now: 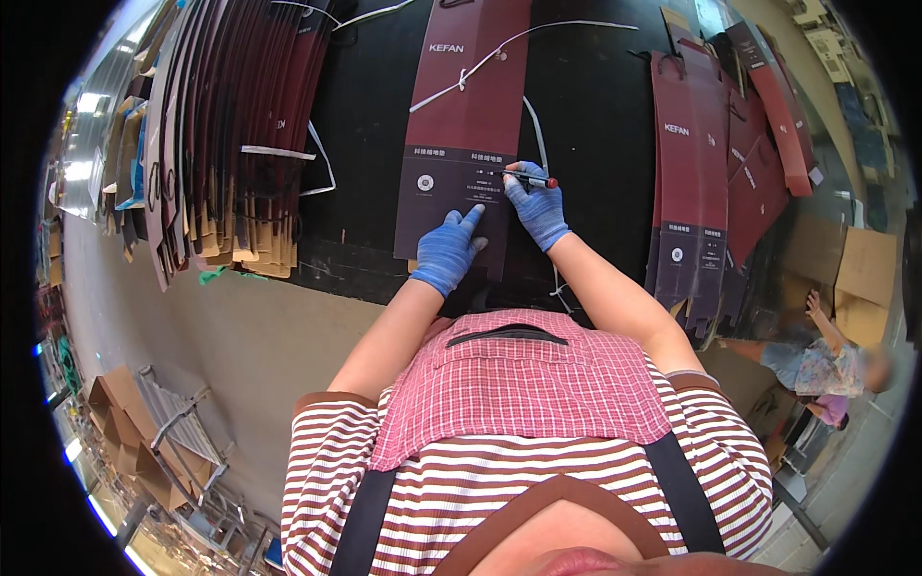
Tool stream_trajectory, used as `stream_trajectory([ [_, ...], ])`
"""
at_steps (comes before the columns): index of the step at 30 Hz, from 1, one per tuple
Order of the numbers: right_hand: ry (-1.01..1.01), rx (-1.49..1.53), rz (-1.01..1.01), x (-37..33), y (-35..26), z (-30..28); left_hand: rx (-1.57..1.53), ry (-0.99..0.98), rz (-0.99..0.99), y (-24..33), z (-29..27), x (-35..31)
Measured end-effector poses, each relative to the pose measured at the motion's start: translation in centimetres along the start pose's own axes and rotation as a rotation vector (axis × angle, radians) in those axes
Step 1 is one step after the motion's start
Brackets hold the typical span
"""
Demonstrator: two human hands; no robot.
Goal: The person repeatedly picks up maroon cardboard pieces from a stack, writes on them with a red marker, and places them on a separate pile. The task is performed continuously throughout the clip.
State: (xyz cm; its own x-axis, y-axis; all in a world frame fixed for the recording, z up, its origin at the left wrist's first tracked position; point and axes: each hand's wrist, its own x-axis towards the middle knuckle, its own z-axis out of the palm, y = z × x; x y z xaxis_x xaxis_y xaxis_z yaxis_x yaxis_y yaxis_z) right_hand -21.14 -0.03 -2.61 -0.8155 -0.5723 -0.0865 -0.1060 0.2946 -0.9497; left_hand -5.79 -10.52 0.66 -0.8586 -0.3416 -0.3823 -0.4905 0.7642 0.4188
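Note:
A flattened maroon and dark-purple carton (pixel 469 125) lies on the black table (pixel 357 154) straight ahead of me. My left hand (pixel 448 253), in a blue glove, rests on its dark lower end with the index finger stretched out beside small white print. Gripped in my blue-gloved right hand (pixel 540 213) is a pen (pixel 530 179) with a red end; its tip points left, over or against the printed panel. I cannot tell if the tip touches. A thin white strap (pixel 509 43) lies knotted across the carton's upper part.
Many flattened maroon cartons (pixel 230 125) stand stacked at the left, a white strap across them. More maroon cartons (pixel 687 134) lie at the right. A person (pixel 821 365) stands at the far right by brown cardboard boxes (pixel 864 274). A metal cart (pixel 182 422) is behind left.

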Motion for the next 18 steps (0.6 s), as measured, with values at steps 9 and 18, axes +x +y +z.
stream_trajectory([
  [9, -0.016, -0.011, 0.006, 0.2, -0.3, 0.0, 0.002, 0.015, 0.009, -0.2, 0.2, 0.1],
  [18, 0.08, 0.038, 0.005, 0.3, 0.8, 0.3, -0.032, 0.012, 0.005, -0.2, -0.3, -0.3],
])
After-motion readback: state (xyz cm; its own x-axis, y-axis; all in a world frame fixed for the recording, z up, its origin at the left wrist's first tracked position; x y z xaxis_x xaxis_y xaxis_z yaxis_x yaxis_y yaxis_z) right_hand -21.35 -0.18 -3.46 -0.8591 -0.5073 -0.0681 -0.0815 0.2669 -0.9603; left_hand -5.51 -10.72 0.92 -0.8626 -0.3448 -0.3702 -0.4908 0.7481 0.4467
